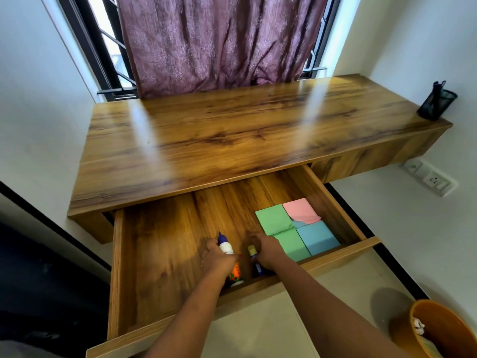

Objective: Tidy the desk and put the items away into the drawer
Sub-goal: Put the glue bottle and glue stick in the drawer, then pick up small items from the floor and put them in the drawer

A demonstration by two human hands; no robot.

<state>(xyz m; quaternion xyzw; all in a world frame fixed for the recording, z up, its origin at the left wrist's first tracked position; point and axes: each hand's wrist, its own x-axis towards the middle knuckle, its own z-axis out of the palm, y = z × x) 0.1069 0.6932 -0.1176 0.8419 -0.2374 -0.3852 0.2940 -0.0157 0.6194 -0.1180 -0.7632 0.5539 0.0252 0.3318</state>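
The wooden drawer (160, 244) is pulled wide out below the desk top (232, 130). Inside it my left hand (216, 259) grips a white glue bottle (225, 245) with a blue cap, lying flat on the drawer floor. An orange-labelled bottle (236, 273) lies just under that hand. Close beside it my right hand (267, 250) holds a small glue stick (253, 251) with a yellow cap and blue body. Green (275, 219), pink (300, 210) and blue (317, 237) sticky-note pads fill the drawer's right side.
A black mesh pen holder (436, 102) stands at the desk's far right end. An orange waste bin (444, 332) sits on the floor at bottom right. A purple curtain (219, 42) hangs behind the desk. Wall sockets (429, 178) are at right.
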